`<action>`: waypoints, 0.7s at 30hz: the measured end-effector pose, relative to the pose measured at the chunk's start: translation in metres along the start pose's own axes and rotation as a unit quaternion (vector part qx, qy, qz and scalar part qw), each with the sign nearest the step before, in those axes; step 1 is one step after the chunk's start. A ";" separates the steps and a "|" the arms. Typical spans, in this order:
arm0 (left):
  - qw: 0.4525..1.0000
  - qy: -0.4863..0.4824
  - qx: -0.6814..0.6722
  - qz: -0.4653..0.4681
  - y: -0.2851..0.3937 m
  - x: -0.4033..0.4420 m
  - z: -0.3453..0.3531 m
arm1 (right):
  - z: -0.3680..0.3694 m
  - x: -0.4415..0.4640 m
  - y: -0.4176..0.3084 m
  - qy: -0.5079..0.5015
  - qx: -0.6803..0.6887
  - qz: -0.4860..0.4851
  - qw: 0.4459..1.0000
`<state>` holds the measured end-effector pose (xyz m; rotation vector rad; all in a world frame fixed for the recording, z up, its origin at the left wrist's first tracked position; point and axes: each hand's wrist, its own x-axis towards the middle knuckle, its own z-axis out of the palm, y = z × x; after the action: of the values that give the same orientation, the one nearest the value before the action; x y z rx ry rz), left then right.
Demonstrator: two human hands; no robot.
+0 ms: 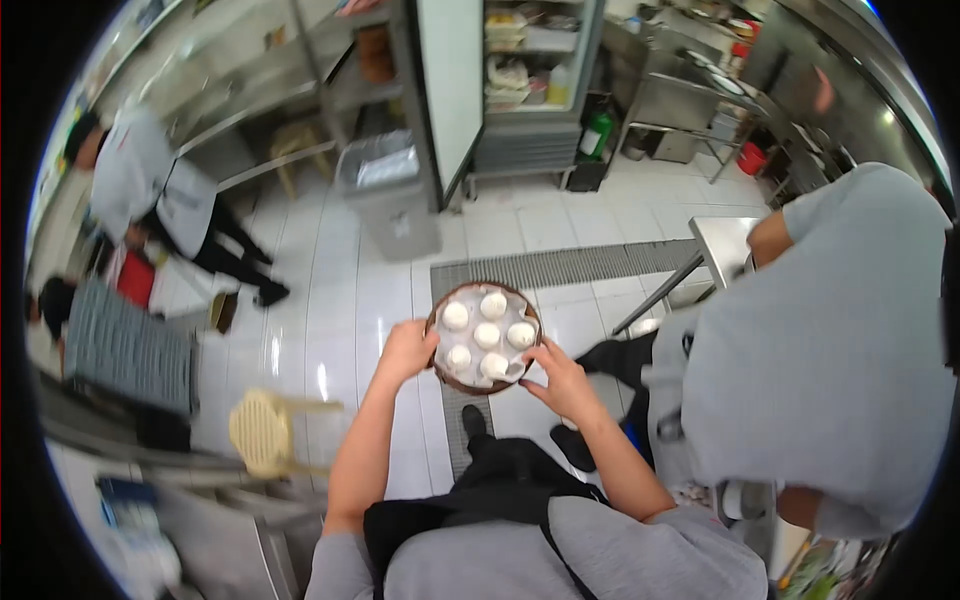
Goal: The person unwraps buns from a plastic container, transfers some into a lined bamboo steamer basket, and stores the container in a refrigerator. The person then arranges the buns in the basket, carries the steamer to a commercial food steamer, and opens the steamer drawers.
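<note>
Out in front of my body I carry a round brown steamer basket [446, 378] lined with white paper. Several white steamed buns [487, 335] sit apart from each other on the paper. My left hand [407, 350] grips the basket's left rim, its fingers hidden partly behind the wall. On the lower right side, my right hand [560, 380] holds the rim, with fingertips over the edge near a bun and the thumb below. The basket is held above the floor, its open top facing me.
A co-worker in grey [820, 350] stands close on my right by a metal table [728, 240]. Another person [160, 185] is at the left. A grey bin [395, 215], an open fridge [530, 60], a yellow stool [262, 433] and stacked grey trays [130, 345] stand around.
</note>
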<state>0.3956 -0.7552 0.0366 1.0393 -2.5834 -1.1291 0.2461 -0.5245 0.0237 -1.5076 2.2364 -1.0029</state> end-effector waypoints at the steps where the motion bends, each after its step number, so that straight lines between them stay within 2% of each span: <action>1: 1.000 -0.012 0.001 0.011 0.000 0.027 -0.003 | 0.001 0.020 0.008 0.007 0.016 0.023 1.000; 2: 0.999 -0.024 0.001 0.020 0.000 0.055 -0.007 | 0.002 0.039 0.017 0.013 0.032 0.046 0.998; 4: 0.999 -0.028 0.007 0.031 0.005 0.111 -0.019 | -0.002 0.083 0.030 0.057 0.059 0.013 0.997; 5: 0.998 -0.037 0.013 0.055 0.009 0.137 -0.022 | -0.009 0.104 0.036 0.050 0.067 0.028 0.996; 8: 0.992 -0.066 0.004 0.109 0.034 0.215 -0.034 | -0.011 0.152 0.059 0.119 0.024 0.029 0.992; 9: 0.992 -0.079 0.007 0.097 0.042 0.237 -0.036 | -0.018 0.167 0.061 0.133 0.006 0.037 0.990; 12: 0.989 -0.098 0.004 0.112 0.074 0.308 -0.037 | -0.043 0.207 0.076 0.179 0.006 0.098 0.979; 14: 0.975 -0.086 0.034 0.201 0.097 0.348 -0.027 | -0.064 0.225 0.090 0.178 -0.012 0.136 0.974; 16: 0.961 -0.141 0.046 0.232 0.132 0.391 -0.018 | -0.083 0.241 0.103 0.163 -0.132 0.189 0.959; 18: 0.950 -0.170 0.000 0.261 0.166 0.428 -0.002 | -0.105 0.255 0.122 0.190 -0.136 0.213 0.949; 21: 0.920 -0.238 0.006 0.311 0.209 0.485 0.022 | -0.131 0.273 0.142 0.239 -0.140 0.254 0.927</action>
<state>-0.0906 -0.9534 0.0969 -0.1235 -2.9259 -1.2798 -0.0442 -0.6848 0.0663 -0.7162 2.9992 -0.9813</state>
